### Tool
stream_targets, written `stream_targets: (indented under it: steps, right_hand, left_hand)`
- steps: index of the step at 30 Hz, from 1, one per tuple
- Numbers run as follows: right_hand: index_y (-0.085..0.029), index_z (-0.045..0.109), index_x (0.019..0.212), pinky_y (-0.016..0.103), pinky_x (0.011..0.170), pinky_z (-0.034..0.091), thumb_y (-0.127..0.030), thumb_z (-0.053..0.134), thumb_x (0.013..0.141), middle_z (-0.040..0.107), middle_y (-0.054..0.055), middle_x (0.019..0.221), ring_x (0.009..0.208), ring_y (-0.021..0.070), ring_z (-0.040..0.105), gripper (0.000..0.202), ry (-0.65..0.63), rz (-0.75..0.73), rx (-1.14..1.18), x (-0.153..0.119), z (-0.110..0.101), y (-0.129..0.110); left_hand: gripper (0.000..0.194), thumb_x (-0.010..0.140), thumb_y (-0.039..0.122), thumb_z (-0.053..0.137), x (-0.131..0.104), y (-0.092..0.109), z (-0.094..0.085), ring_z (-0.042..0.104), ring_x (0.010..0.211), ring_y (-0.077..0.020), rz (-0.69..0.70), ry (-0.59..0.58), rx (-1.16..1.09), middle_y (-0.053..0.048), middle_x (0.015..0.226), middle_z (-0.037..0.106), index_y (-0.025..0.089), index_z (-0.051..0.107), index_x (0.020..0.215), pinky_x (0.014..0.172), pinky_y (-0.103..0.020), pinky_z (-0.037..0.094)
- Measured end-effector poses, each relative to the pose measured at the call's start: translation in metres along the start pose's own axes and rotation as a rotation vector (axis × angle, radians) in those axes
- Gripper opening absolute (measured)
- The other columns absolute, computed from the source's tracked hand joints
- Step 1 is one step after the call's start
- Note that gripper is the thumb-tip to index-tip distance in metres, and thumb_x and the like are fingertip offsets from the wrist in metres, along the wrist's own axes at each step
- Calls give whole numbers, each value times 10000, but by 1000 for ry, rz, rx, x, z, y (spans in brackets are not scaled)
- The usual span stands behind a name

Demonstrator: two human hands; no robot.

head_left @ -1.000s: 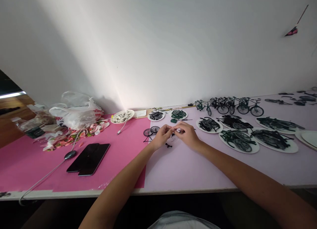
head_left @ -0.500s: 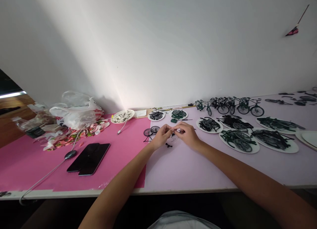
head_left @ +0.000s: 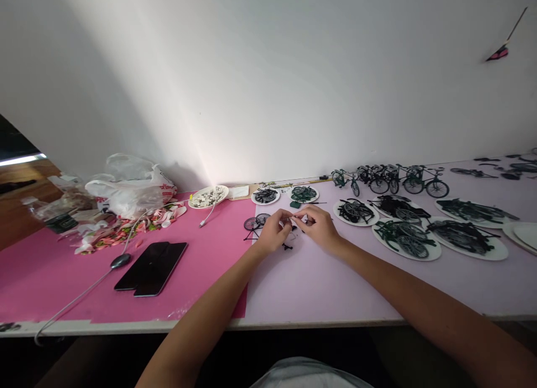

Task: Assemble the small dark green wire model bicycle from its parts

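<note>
My left hand (head_left: 274, 231) and my right hand (head_left: 319, 227) meet fingertip to fingertip over the pale sheet (head_left: 302, 298). Both are pinched around something too small to make out. Just left of my left hand, two dark toy wheels (head_left: 257, 221) lie beside thin black parts. A small black piece (head_left: 287, 247) rests under the hands. Behind them are a plate of black parts (head_left: 265, 196), a plate of green parts (head_left: 302, 194) and a small green block (head_left: 295, 205).
Assembled toy bicycles (head_left: 388, 180) stand at the back right, with several plates of parts (head_left: 495, 248) before them. On the pink sheet (head_left: 201, 265) are two dark phones (head_left: 151, 269), a cable with a mouse-like lump (head_left: 120, 261), petals (head_left: 113, 235), and a plastic bag (head_left: 130, 192).
The fingers of both hands have shifted slightly while staying together. The whole view has moved a little; the things on the table stay in place.
</note>
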State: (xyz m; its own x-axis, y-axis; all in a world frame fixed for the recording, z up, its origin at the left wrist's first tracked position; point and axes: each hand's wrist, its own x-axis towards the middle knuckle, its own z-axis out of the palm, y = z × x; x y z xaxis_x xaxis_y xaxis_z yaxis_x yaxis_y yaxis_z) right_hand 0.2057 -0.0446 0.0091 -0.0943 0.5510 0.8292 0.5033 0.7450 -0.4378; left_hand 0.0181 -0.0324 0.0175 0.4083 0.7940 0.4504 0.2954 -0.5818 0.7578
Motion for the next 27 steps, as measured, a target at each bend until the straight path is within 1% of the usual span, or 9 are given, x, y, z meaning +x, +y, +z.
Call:
stream_targets:
  steps: [3, 6, 14, 21, 27]
  right_hand:
    - [-219, 730, 867, 282, 533, 416, -298, 677, 946, 701, 38, 820, 552, 134, 501, 124, 14, 9, -16, 1, -2, -2]
    - [-215, 731, 867, 280, 532, 417, -304, 672, 948, 691, 34, 806, 540, 128, 489, 133, 15, 16, -18, 2, -2, -2]
    - [-224, 740, 890, 287, 542, 431, -329, 678, 956, 702, 39, 821, 551, 138, 500, 139, 17, 9, -15, 1, -1, -1]
    - [-228, 744, 897, 292, 551, 439, -344, 676, 960, 717, 47, 841, 570, 148, 523, 149, 6, 26, -8, 1, -1, 2]
    - [-221, 738, 865, 280, 549, 434, -272, 656, 943, 697, 35, 816, 570, 139, 521, 124, 2, 15, 4, 0, 1, 4]
  left_hand:
    - [199, 929, 320, 618, 0, -4, -1, 632, 853, -185, 79, 30, 133, -74, 970, 687, 182, 623, 1072, 711, -288, 493]
    - [214, 975, 369, 587, 0, -6, 0, 624, 820, -181, 108, 44, 191, -79, 957, 684, 183, 629, 1073, 706, -295, 493]
    - [206, 1018, 350, 530, 0, -7, 1, 610, 817, -190, 129, 84, 244, -77, 955, 672, 205, 660, 1085, 732, -304, 497]
    - [280, 1050, 413, 488, 1, -8, -1, 622, 874, -210, 164, 92, 249, -81, 942, 652, 216, 681, 1096, 765, -307, 501]
    - [219, 1040, 317, 498, 1, -10, -1, 621, 892, -215, 156, 86, 269, -89, 972, 666, 216, 688, 1083, 826, -330, 496]
